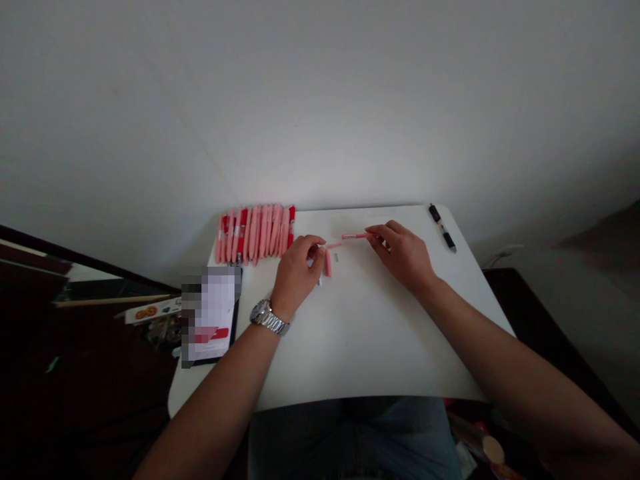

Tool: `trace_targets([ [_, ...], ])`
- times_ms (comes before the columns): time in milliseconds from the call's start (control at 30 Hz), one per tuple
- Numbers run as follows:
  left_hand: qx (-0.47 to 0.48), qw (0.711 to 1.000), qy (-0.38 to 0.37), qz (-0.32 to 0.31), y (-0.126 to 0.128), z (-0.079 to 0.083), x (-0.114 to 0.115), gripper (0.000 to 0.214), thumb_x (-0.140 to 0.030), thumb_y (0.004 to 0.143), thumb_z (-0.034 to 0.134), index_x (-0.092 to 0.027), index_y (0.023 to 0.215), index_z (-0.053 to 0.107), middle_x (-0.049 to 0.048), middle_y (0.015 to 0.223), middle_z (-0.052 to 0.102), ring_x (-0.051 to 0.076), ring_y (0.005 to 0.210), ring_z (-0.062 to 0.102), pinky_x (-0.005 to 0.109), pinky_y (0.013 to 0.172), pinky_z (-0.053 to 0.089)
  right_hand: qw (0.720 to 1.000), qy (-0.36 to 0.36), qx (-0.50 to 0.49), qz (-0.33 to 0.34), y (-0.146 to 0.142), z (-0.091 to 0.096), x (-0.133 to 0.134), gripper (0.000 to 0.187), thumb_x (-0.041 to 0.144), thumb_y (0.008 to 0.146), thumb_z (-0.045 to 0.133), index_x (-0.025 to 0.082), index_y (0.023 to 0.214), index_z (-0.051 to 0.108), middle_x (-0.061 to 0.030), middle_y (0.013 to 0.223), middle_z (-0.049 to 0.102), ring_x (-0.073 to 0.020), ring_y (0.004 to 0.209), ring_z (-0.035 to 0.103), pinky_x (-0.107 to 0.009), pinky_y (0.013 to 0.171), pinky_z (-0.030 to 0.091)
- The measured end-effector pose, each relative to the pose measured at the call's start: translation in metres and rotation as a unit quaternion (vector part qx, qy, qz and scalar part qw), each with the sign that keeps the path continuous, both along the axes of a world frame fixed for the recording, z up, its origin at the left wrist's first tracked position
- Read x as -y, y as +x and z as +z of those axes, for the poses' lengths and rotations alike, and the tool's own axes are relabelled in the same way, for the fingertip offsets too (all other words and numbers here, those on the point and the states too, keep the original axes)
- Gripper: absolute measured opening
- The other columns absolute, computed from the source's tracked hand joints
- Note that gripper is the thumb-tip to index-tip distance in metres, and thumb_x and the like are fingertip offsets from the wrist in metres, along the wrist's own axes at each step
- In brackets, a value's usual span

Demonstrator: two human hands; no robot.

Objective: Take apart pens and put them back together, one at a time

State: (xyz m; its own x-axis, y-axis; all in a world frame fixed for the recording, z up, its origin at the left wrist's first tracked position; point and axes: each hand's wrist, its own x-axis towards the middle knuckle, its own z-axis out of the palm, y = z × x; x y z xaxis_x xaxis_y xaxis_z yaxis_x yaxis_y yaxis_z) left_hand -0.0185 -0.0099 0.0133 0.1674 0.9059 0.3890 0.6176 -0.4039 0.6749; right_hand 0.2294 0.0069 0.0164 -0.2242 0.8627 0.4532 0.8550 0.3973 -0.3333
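My left hand (296, 272), a metal watch on its wrist, rests on the white table (360, 340) with fingers curled around a short pink pen piece (328, 262) that points down from the fingertips. My right hand (403, 255) pinches the end of a thin pink pen part (356, 235) lying just above the table, pointing left toward the other hand. A small pink bit (334, 246) lies between the two hands. A row of several pink and red pens (255, 233) lies side by side at the table's far left.
A black pen (443, 228) lies near the table's far right corner. A dark clipboard with a blurred sheet (210, 317) sits at the table's left edge. A plain white wall stands behind the table. My knees in jeans (350, 437) show below the near edge.
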Motion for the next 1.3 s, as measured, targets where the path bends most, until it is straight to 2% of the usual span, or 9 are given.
trace_targets([
  [333,-0.008,1.0,0.006,0.002,-0.0001,-0.0016,0.0,0.017,-0.018,0.098,0.054,-0.022,0.11,0.064,0.0034,0.099,0.067,0.016,0.089,0.064,0.032,0.083,0.053,1.0,-0.006,-0.017,0.007,-0.001,0.0033,0.0019,0.024,0.034,0.102,0.056,0.023,0.115,0.072,-0.0059,0.099,0.071,-0.0171,0.077,0.066,-0.028,0.066,0.043],
  [567,-0.014,0.999,-0.003,-0.038,0.002,-0.0006,0.0016,0.017,-0.018,0.098,0.055,-0.022,0.111,0.065,0.0036,0.102,0.067,0.016,0.092,0.066,0.032,0.087,0.054,0.999,-0.012,-0.033,0.023,-0.0004,-0.002,-0.0003,0.023,0.031,0.101,0.057,0.023,0.117,0.071,-0.0057,0.101,0.071,-0.0174,0.077,0.066,-0.029,0.067,0.045],
  [700,-0.009,0.999,-0.002,-0.037,0.0021,-0.0018,0.0014,0.016,-0.019,0.098,0.056,-0.022,0.111,0.065,0.0037,0.104,0.067,0.016,0.093,0.066,0.032,0.087,0.054,0.998,-0.012,-0.051,0.032,0.0005,-0.0042,-0.0015,0.023,0.03,0.1,0.058,0.024,0.118,0.07,-0.0048,0.099,0.072,-0.0166,0.075,0.065,-0.029,0.067,0.046],
  [900,-0.006,0.999,0.0,-0.034,0.0017,-0.0011,0.0014,0.016,-0.019,0.099,0.055,-0.022,0.111,0.065,0.0042,0.105,0.067,0.016,0.093,0.066,0.033,0.087,0.055,0.995,-0.004,-0.095,0.033,-0.0019,-0.0029,-0.0003,0.02,0.033,0.1,0.059,0.024,0.113,0.07,-0.004,0.094,0.072,-0.0158,0.07,0.064,-0.029,0.065,0.047],
  [1133,-0.003,0.999,0.001,-0.037,0.0011,-0.0014,0.0009,0.016,-0.02,0.1,0.054,-0.022,0.111,0.065,0.0043,0.106,0.067,0.016,0.095,0.066,0.032,0.087,0.055,0.983,-0.011,-0.175,0.058,-0.0046,-0.0057,-0.0025,0.022,0.035,0.1,0.058,0.023,0.113,0.07,-0.0051,0.095,0.071,-0.0163,0.072,0.065,-0.031,0.067,0.053],
  [1300,0.006,0.999,0.004,-0.031,-0.0006,-0.0031,-0.0004,0.015,-0.021,0.1,0.054,-0.021,0.11,0.065,0.0049,0.106,0.067,0.017,0.095,0.066,0.033,0.087,0.056,0.979,-0.008,-0.194,0.058,-0.0057,-0.0061,-0.0018,0.021,0.035,0.099,0.058,0.024,0.113,0.069,-0.0051,0.097,0.071,-0.0158,0.072,0.065,-0.031,0.066,0.054],
])
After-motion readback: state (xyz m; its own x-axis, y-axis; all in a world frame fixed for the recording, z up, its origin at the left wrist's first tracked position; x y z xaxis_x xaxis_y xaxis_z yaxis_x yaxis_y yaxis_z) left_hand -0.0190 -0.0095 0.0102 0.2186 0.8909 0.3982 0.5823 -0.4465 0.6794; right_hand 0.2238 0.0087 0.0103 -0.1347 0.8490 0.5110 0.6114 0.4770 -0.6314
